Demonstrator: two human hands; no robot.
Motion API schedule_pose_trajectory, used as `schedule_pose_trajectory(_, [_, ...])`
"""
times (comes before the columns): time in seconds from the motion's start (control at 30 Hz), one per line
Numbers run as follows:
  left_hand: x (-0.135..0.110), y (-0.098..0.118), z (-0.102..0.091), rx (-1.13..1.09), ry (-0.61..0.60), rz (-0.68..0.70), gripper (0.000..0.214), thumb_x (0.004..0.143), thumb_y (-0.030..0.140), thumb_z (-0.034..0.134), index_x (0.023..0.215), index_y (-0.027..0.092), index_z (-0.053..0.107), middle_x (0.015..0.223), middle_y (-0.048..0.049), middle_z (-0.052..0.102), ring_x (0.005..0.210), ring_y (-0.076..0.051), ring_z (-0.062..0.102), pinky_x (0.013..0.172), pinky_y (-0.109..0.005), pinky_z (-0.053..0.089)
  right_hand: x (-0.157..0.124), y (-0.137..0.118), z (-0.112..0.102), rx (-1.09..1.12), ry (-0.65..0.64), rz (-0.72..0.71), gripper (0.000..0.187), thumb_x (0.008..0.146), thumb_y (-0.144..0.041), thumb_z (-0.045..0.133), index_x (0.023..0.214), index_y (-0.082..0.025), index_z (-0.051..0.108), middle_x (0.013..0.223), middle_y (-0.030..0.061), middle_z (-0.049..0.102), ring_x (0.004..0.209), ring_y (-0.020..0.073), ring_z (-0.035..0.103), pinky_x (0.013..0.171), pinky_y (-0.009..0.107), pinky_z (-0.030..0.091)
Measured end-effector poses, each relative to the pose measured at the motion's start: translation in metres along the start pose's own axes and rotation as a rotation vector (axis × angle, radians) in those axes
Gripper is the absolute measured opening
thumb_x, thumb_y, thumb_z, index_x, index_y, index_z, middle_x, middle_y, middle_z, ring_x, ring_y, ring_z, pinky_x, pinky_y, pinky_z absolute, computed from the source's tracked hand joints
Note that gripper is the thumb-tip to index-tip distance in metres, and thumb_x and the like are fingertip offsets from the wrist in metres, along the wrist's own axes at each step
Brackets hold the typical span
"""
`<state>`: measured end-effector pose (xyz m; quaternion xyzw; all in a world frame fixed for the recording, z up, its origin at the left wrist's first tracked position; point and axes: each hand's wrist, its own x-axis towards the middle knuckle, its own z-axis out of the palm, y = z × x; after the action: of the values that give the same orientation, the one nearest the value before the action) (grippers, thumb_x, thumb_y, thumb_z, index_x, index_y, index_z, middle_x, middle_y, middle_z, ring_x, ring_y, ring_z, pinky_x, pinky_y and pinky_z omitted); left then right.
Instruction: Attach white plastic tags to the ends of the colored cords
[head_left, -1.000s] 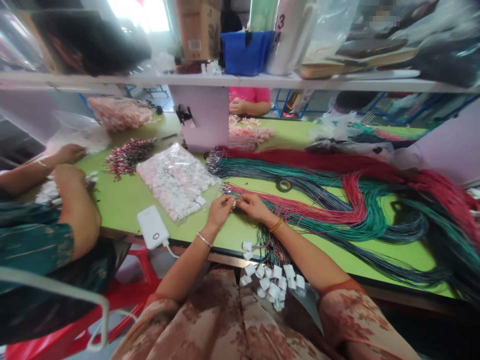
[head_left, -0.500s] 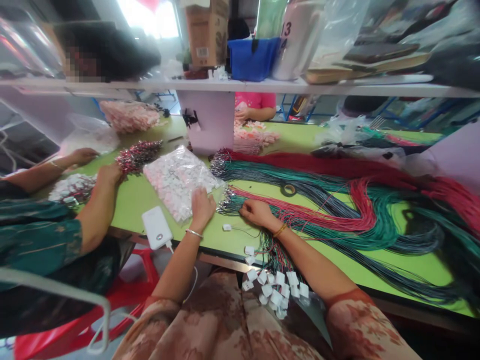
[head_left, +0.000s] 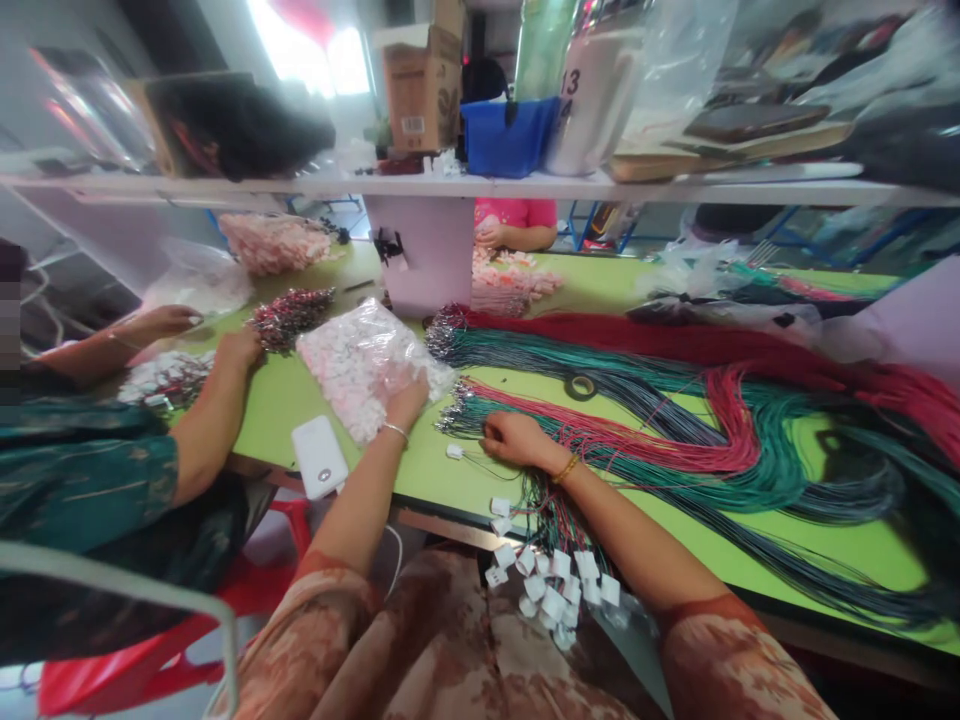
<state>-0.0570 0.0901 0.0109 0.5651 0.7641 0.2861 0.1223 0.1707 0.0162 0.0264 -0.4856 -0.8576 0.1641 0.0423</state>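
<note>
My left hand (head_left: pixel 407 398) reaches into the clear plastic bag of small white connectors (head_left: pixel 365 360); its fingers are inside the bag and hard to see. My right hand (head_left: pixel 514 438) rests closed on the near ends of the red and green wires (head_left: pixel 600 420), pinching some of them. A single wire with a white connector (head_left: pixel 454 452) lies on the green table (head_left: pixel 285 400) between my hands. A bunch of wires with white connectors (head_left: pixel 555 585) hangs over the table edge onto my lap.
A white power bank (head_left: pixel 319 457) lies at the table edge. A roll of tape (head_left: pixel 580 386) sits among long red, green and dark wire bundles (head_left: pixel 750 400). A person at left (head_left: pixel 150 430) handles small parts; another person's hand (head_left: pixel 491 235) works across the table. A shelf (head_left: pixel 480 185) holds boxes.
My left hand left the wire it held with the right and moved left into the bag of connectors. A finished wire now lies on the table. My right hand moved to the wire ends.
</note>
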Motion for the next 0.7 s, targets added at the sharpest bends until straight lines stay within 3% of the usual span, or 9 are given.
schedule_pose_trajectory(0.2, [-0.044,0.024,0.001,0.07,0.043,0.102,0.049,0.089,0.04,0.044,0.131,0.019,0.055,0.144,-0.0198,0.046,0.14,-0.042,0.028,0.109,-0.064,0.011,-0.008,-0.01,-0.014,-0.114,-0.141,-0.113,0.015,0.076,-0.032,0.064,0.082,-0.018,0.066,0.088,0.0098,0.068,0.075,0.0205,0.059,0.058,0.027,0.029])
schedule_pose_trajectory(0.3, [-0.058,0.032,-0.011,0.133,0.039,0.21,0.044,0.085,0.038,0.051,0.122,0.016,0.061,0.137,-0.0223,0.051,0.136,-0.043,0.033,0.105,-0.059,0.025,-0.013,-0.013,-0.012,-0.075,-0.101,-0.154,0.015,0.078,-0.03,0.061,0.085,-0.018,0.065,0.088,0.0088,0.068,0.073,0.0184,0.058,0.059,0.027,0.029])
schedule_pose_trajectory(0.4, [-0.06,0.036,-0.03,0.114,-0.044,0.306,0.035,0.088,0.042,0.048,0.096,0.016,0.07,0.103,-0.0208,0.067,0.109,-0.037,0.057,0.09,-0.046,0.04,-0.013,-0.013,-0.005,0.021,-0.082,-0.153,0.015,0.081,-0.03,0.057,0.085,-0.018,0.065,0.082,0.0057,0.068,0.068,0.0148,0.054,0.06,0.025,0.028])
schedule_pose_trajectory(0.47, [-0.044,0.035,-0.044,0.039,0.014,0.334,0.039,0.091,0.045,0.042,0.088,0.017,0.07,0.09,-0.0165,0.068,0.096,-0.031,0.062,0.084,-0.04,0.042,-0.012,-0.012,0.001,0.05,-0.069,-0.13,0.016,0.083,-0.029,0.054,0.083,-0.017,0.065,0.08,0.0048,0.067,0.067,0.0137,0.053,0.06,0.025,0.027])
schedule_pose_trajectory(0.5, [-0.028,0.033,-0.052,-0.01,0.081,0.342,0.038,0.091,0.044,0.042,0.092,0.018,0.069,0.093,-0.0147,0.068,0.096,-0.029,0.062,0.084,-0.039,0.042,-0.011,-0.011,0.005,0.054,-0.055,-0.115,0.016,0.084,-0.029,0.054,0.083,-0.017,0.065,0.08,0.0047,0.067,0.067,0.0135,0.053,0.059,0.025,0.026])
schedule_pose_trajectory(0.6, [0.037,0.014,-0.069,-0.062,0.311,0.189,0.037,0.092,0.041,0.042,0.107,0.016,0.065,0.111,-0.015,0.066,0.107,-0.029,0.057,0.093,-0.04,0.04,-0.009,-0.01,0.015,0.073,-0.008,-0.07,0.016,0.084,-0.028,0.053,0.082,-0.017,0.064,0.082,0.004,0.068,0.068,0.0133,0.053,0.059,0.025,0.025])
schedule_pose_trajectory(0.7, [0.102,-0.019,-0.077,0.032,0.376,0.001,0.045,0.088,0.043,0.047,0.117,0.011,0.059,0.132,-0.0205,0.055,0.124,-0.033,0.045,0.103,-0.048,0.033,-0.01,-0.009,0.021,0.102,0.037,-0.038,0.017,0.085,-0.029,0.052,0.082,-0.018,0.064,0.082,0.003,0.068,0.068,0.0131,0.054,0.06,0.024,0.025])
